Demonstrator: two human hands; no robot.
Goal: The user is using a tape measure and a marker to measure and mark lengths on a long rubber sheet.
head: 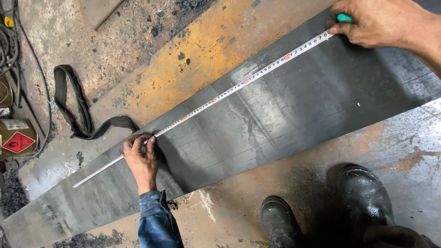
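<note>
A long black rubber-like sheet (285, 110) lies slantwise across the floor. A white measuring tape (229, 89) runs along its far edge. My left hand (140, 158), in a blue denim sleeve, pinches the tape down at the sheet's edge, with a short length of tape trailing past it to the left. My right hand (381, 23) at the top right presses the other end of the tape onto the sheet. Its fingers are closed around a small green object (344, 18), mostly hidden.
A black strap loop (78, 110) lies on the stained concrete floor left of the sheet. A metal can with a red diamond label (18, 138) and cables (9, 46) sit at the left edge. Two black boots (280, 220) (365, 197) stand at the bottom right.
</note>
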